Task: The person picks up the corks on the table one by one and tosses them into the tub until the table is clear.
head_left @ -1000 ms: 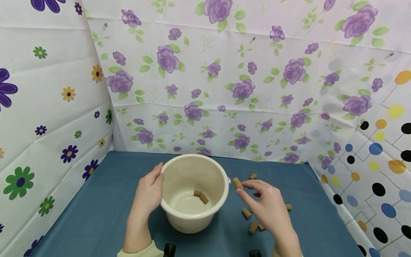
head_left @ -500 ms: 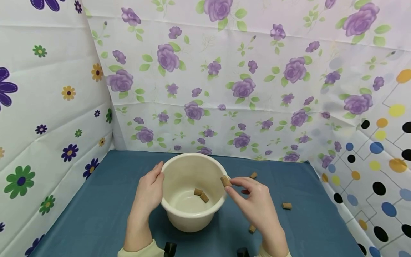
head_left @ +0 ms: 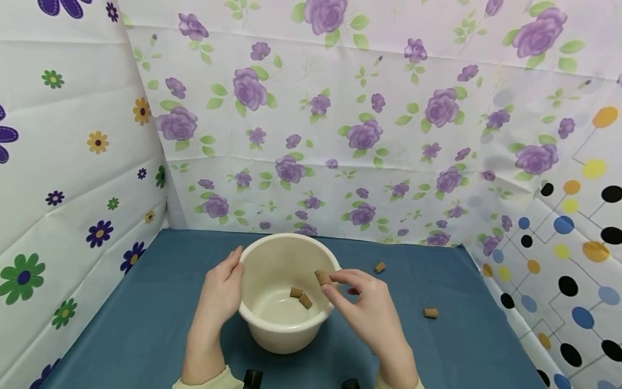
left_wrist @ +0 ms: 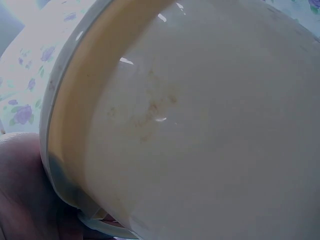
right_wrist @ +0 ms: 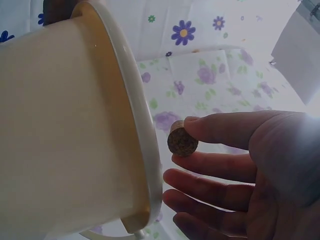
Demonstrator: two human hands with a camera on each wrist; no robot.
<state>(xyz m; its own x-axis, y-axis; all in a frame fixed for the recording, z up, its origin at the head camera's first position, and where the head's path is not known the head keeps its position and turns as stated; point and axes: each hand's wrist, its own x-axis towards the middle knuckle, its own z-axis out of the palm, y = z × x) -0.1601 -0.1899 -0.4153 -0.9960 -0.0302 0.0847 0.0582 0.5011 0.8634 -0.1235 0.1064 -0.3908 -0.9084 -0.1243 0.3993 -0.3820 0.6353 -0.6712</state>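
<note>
A cream bucket [head_left: 284, 337] stands tilted slightly toward me on the blue cloth. Two brown corks lie on its floor, one of them a cork [head_left: 305, 300] nearest the front. My left hand [head_left: 221, 289] grips the bucket's left rim; the left wrist view has the bucket wall [left_wrist: 200, 125] filling most of it. Between thumb and forefinger, my right hand [head_left: 366, 302] pinches another cork [head_left: 322, 277] over the right side of the bucket's mouth. In the right wrist view the held cork [right_wrist: 182, 140] shows its round end, and the other fingers are loosely spread.
To the right on the blue cloth [head_left: 466, 335] lie a cork [head_left: 430, 313] and, farther back, another cork [head_left: 380, 267]. A flowered curtain [head_left: 340, 108] closes off the back. Patterned sheets hang at both sides.
My right hand has carried the pinched cork leftward, from beside the bucket to above its mouth. The forearm now covers corks that were visible on the cloth. My left hand keeps its hold.
</note>
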